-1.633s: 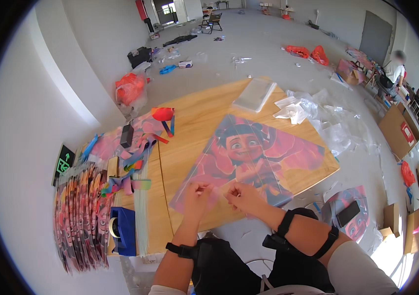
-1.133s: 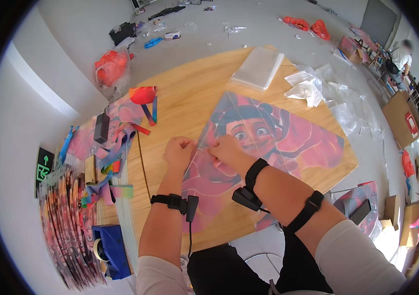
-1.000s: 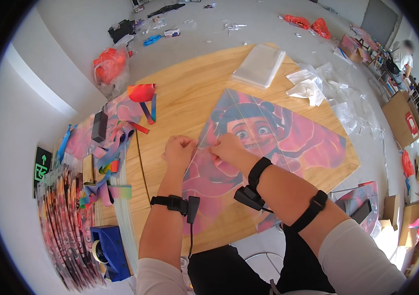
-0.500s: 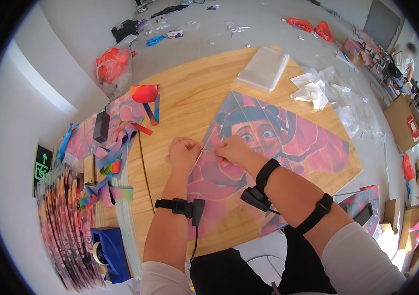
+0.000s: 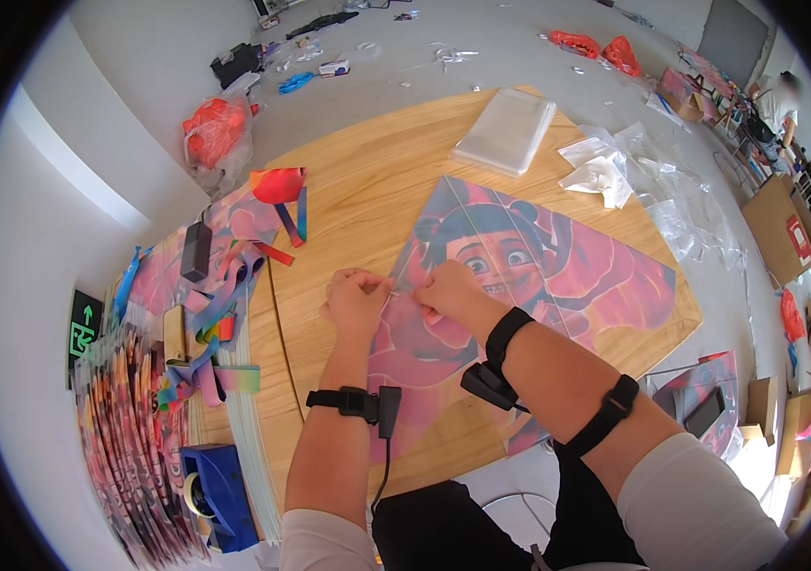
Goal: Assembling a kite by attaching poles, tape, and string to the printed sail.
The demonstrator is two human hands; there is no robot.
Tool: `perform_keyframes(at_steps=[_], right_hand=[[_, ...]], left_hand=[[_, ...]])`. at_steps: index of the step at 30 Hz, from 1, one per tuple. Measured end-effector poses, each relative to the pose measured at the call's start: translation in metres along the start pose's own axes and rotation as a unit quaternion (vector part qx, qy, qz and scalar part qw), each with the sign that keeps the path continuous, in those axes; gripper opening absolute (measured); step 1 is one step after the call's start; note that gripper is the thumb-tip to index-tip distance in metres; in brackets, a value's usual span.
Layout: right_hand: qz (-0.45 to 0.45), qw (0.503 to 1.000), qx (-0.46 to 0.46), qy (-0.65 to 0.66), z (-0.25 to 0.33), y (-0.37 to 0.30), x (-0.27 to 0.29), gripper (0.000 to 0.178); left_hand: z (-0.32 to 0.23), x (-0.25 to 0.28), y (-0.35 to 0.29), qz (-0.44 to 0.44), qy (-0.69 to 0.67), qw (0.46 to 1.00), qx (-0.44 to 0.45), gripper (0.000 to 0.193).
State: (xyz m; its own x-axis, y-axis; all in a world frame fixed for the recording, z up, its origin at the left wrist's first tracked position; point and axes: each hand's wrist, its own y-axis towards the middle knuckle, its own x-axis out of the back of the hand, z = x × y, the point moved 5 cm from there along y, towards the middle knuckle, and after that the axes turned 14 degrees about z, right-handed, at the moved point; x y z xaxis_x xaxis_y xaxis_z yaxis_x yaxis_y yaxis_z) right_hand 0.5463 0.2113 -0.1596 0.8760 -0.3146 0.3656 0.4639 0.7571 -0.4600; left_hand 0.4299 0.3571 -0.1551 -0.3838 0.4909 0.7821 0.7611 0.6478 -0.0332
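A kite (image 5: 605, 290) printed with a pink and red cartoon figure lies spread on the wooden table in front of me. Thin rods run across its sheet. At its left edge my left hand (image 5: 356, 297) has thumb and fingers pinched together. Close beside it, over the sheet, my right hand (image 5: 450, 290) is closed in a pinch too. Between the two hands sits the kite's edge, where a short pale bit shows; its kind is too small to make out. My fingers hide part of that edge.
A stack of clear plastic bags (image 5: 505, 131) lies at the table's far side, beside crumpled white wrapping (image 5: 598, 176). Left are colourful ribbons (image 5: 225, 285), a black block (image 5: 197, 251), a blue tape dispenser (image 5: 218, 497) and folded printed kites (image 5: 134, 447). A person (image 5: 775, 109) is far right.
Both hands stay at the kite's left edge, with the right fingers shifted very slightly. The whole view has moved a little; the kite lies as before.
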Motion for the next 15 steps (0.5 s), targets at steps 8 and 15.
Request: perform_keyframes(at_steps=[8,15], right_hand=[[0.049,0.991,-0.037,-0.118,0.015,0.002,0.010,0.023],[0.014,0.987,-0.042,-0.153,0.016,-0.001,0.016,0.025]], left_hand=[[0.008,-0.002,0.004,-0.055,-0.020,0.998,0.020,0.026],[-0.012,0.006,-0.011,-0.019,-0.056,0.992,-0.110,0.025]])
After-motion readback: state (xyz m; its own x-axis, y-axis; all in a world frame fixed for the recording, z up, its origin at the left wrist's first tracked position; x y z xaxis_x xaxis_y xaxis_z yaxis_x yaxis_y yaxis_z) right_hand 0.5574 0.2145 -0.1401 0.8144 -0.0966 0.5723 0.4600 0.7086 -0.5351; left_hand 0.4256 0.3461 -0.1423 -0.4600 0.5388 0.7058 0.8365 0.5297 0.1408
